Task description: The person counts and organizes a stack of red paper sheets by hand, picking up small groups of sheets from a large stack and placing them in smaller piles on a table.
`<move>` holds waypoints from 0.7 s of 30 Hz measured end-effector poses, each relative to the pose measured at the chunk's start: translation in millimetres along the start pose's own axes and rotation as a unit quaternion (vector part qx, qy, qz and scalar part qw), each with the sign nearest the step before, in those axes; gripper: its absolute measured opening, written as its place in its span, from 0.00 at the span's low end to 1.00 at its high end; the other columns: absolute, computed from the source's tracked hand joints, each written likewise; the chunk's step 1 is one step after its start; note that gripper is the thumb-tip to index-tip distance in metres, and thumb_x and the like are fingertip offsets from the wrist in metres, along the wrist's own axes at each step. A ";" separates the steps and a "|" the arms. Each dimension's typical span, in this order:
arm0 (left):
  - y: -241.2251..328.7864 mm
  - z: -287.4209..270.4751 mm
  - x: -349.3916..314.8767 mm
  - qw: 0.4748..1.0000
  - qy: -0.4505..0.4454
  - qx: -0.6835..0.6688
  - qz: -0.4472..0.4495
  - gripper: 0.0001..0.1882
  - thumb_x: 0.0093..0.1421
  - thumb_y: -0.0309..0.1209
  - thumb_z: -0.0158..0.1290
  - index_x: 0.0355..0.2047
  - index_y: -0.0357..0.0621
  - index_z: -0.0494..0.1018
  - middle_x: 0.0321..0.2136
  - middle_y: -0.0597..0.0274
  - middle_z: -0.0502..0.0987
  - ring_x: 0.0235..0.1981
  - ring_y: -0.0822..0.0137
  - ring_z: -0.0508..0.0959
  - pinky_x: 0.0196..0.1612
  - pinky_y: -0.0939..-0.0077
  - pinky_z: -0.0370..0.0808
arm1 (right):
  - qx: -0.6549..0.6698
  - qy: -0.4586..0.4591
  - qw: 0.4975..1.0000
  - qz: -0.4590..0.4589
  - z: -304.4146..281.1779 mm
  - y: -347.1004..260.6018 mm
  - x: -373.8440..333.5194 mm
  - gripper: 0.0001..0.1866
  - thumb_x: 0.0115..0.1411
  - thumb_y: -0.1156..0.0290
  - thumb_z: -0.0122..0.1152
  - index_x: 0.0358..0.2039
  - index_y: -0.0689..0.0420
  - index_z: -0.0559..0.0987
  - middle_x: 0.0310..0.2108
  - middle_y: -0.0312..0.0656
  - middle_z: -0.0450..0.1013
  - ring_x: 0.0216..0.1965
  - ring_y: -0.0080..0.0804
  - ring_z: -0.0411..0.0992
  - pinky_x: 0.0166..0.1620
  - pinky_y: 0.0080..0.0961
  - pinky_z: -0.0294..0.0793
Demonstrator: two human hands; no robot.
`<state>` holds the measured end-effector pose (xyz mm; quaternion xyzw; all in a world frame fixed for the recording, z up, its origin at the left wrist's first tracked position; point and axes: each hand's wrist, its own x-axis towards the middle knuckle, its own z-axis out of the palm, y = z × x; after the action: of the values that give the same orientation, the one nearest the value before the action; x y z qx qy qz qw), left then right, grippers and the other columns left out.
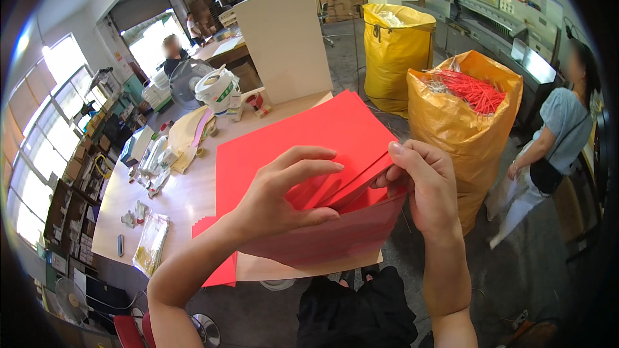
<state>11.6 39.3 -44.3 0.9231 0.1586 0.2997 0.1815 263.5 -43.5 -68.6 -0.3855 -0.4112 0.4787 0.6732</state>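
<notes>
A tall stack of red paper sheets stands at the near edge of the table in front of me. Its top red sheets are lifted along the near right side, leaving a gap below them. My right hand pinches the corner of these sheets between thumb and fingers. Over the stack's near left part, my left hand has its fingers curved and thumb apart, gripping nothing. How many sheets the right hand holds is hard to tell. More red sheets stick out lower at the left, partly behind my left forearm.
On the wooden table are a white bucket, a tape dispenser and plastic packs. A pale upright board stands behind. An orange sack with red strips and a yellow sack stand right. A person is beyond.
</notes>
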 end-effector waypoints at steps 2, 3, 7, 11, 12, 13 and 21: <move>0.1 -0.4 0.4 1.000 0.001 -0.005 -0.002 0.35 0.52 0.35 0.80 0.60 0.49 0.80 0.62 0.55 0.79 0.63 0.53 0.81 0.64 0.57 0.79 | -0.001 -0.005 1.000 -0.007 -1.6 1.1 0.7 0.20 0.76 0.62 0.62 0.26 0.57 0.81 0.24 0.39 0.82 0.22 0.12 0.71 0.28 0.13 0.69; -0.4 -0.6 1.1 1.000 0.002 -0.007 -0.001 0.35 0.52 0.35 0.80 0.60 0.49 0.80 0.61 0.55 0.79 0.63 0.53 0.81 0.64 0.58 0.79 | -0.002 -0.007 1.000 -0.010 -2.4 1.8 1.1 0.20 0.76 0.62 0.62 0.26 0.57 0.81 0.24 0.38 0.82 0.22 0.12 0.71 0.28 0.13 0.69; -1.1 -2.0 1.2 1.000 -0.005 -0.012 -0.015 0.37 0.51 0.38 0.81 0.60 0.45 0.79 0.60 0.53 0.81 0.64 0.53 0.80 0.67 0.57 0.76 | 0.000 -0.004 1.000 -0.017 -2.3 4.1 1.9 0.20 0.76 0.61 0.62 0.26 0.57 0.81 0.24 0.38 0.82 0.22 0.12 0.71 0.28 0.13 0.69; -1.0 -2.1 1.0 1.000 -0.003 -0.014 -0.018 0.38 0.51 0.38 0.81 0.61 0.44 0.79 0.60 0.53 0.81 0.64 0.53 0.80 0.66 0.58 0.77 | -0.008 -0.003 1.000 -0.024 -1.8 5.5 2.6 0.21 0.76 0.61 0.62 0.25 0.57 0.81 0.24 0.38 0.82 0.22 0.12 0.70 0.28 0.13 0.68; -0.1 -2.2 1.1 1.000 -0.002 -0.015 -0.019 0.37 0.52 0.38 0.80 0.61 0.45 0.79 0.60 0.54 0.81 0.63 0.54 0.81 0.66 0.58 0.78 | -0.008 -0.001 1.000 -0.026 -1.3 5.6 2.6 0.21 0.76 0.61 0.62 0.25 0.57 0.81 0.24 0.38 0.81 0.22 0.12 0.70 0.28 0.13 0.67; 0.4 -2.3 1.2 1.000 -0.001 -0.016 -0.020 0.37 0.52 0.37 0.80 0.61 0.46 0.79 0.60 0.54 0.81 0.63 0.54 0.81 0.65 0.58 0.78 | -0.008 -0.003 1.000 -0.024 -1.6 5.1 2.4 0.21 0.76 0.61 0.62 0.25 0.57 0.81 0.24 0.38 0.81 0.22 0.12 0.70 0.28 0.13 0.67; -0.4 -2.1 1.0 0.999 -0.010 -0.017 -0.035 0.37 0.53 0.39 0.80 0.61 0.44 0.78 0.60 0.53 0.81 0.63 0.54 0.81 0.65 0.59 0.78 | -0.009 -0.008 1.000 -0.021 -1.6 3.8 2.7 0.21 0.76 0.61 0.62 0.25 0.57 0.81 0.23 0.37 0.81 0.22 0.11 0.69 0.28 0.13 0.66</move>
<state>11.0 40.6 -42.4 0.9165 0.1841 0.2868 0.2094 264.3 -40.1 -72.2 -0.3792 -0.4291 0.4641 0.6758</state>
